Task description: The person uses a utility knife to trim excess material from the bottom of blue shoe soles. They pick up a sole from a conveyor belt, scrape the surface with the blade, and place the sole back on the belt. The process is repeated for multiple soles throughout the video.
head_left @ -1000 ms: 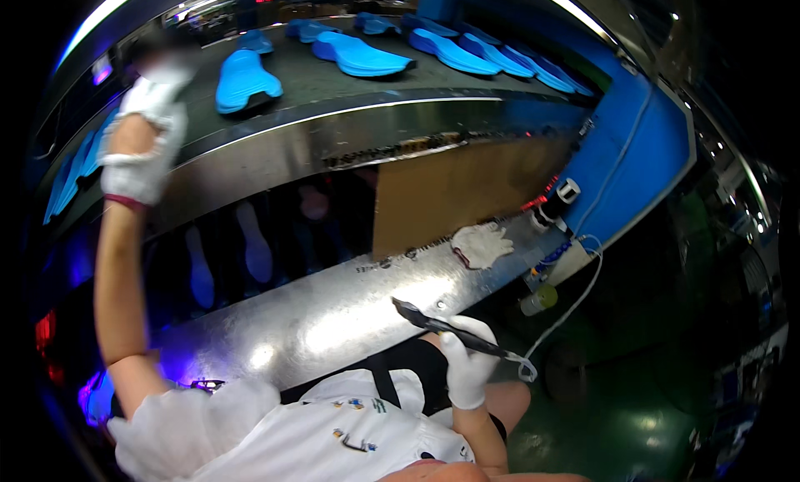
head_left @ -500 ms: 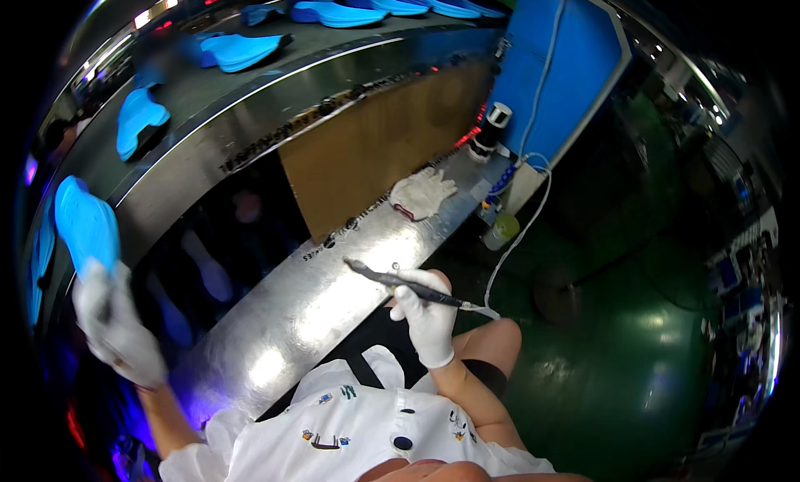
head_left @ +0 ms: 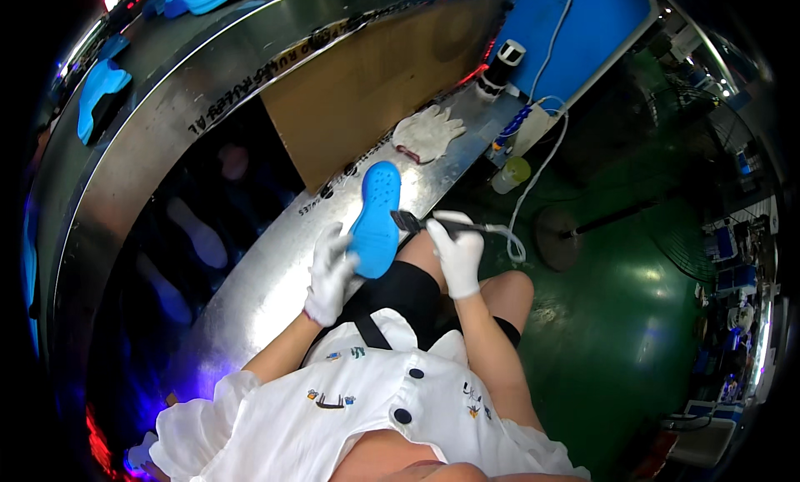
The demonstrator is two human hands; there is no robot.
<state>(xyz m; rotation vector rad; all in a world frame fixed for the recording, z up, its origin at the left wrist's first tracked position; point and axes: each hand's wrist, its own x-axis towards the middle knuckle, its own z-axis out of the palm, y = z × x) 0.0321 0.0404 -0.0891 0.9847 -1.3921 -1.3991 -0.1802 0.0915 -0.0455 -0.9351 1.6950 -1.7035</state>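
A blue shoe sole point(head_left: 377, 232) stands lengthwise in front of me, its dimpled end pointing away. My left hand point(head_left: 329, 275), in a white glove, has the sole by its left edge; the fingers are slightly blurred and the thumb side is partly hidden. My right hand point(head_left: 460, 253), also gloved, is closed round the dark handle of a brush point(head_left: 406, 222) with a pale hose at its rear end. The brush's black tip is at the sole's right edge; whether it touches, I cannot tell.
A metal bench point(head_left: 275, 307) lies ahead, with a spare white glove point(head_left: 429, 134) and a black-and-white cylinder point(head_left: 504, 61) on it. Behind runs a conveyor with blue soles point(head_left: 102, 94). Cardboard point(head_left: 350, 90) covers part of its side. A fan point(head_left: 562, 236) stands on the green floor.
My left hand has brought the blue sole from the conveyor at far left to the middle. My right hand has moved slightly right and forward, bringing the brush to the sole.
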